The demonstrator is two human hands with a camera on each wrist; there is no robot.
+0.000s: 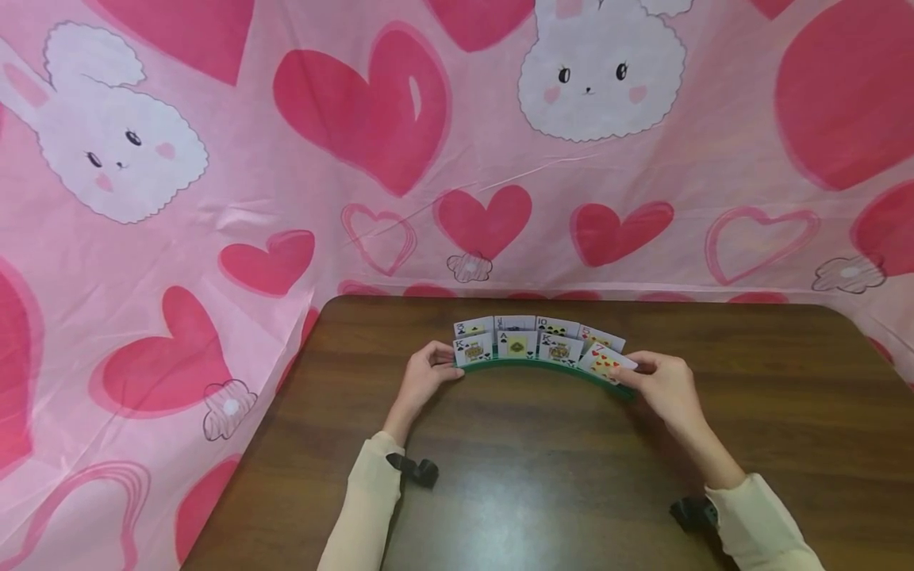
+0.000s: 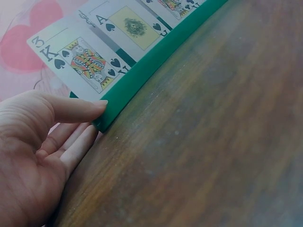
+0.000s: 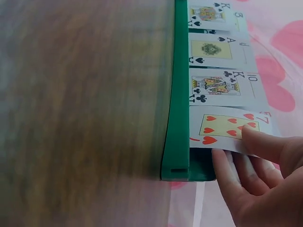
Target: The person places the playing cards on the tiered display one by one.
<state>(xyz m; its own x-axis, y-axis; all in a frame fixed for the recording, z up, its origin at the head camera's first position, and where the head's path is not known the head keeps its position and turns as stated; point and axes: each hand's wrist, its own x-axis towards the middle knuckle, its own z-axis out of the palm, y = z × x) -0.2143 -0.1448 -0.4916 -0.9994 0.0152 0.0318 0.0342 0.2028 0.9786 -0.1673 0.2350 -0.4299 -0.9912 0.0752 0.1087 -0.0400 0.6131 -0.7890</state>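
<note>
A curved green card holder (image 1: 528,362) stands on the table with two rows of upright playing cards. Its front row shows the king of spades (image 2: 85,64), the ace of spades (image 1: 517,346), the king of clubs (image 3: 215,86) and the seven of hearts (image 3: 227,126). My left hand (image 1: 423,381) grips the holder's left end, thumb on the front face and fingers behind. At the other end, my right hand (image 1: 667,388) pinches the seven of hearts by its outer edge. That card tilts to the right, its lower edge at the holder's slot. Back-row cards are mostly hidden.
The brown wooden table (image 1: 514,476) extends toward me and to both sides of the holder. Behind it hangs a pink cloth (image 1: 400,238) with hearts and rabbits. A dark wrist camera (image 1: 421,471) sits at the left cuff, another (image 1: 691,514) at the right.
</note>
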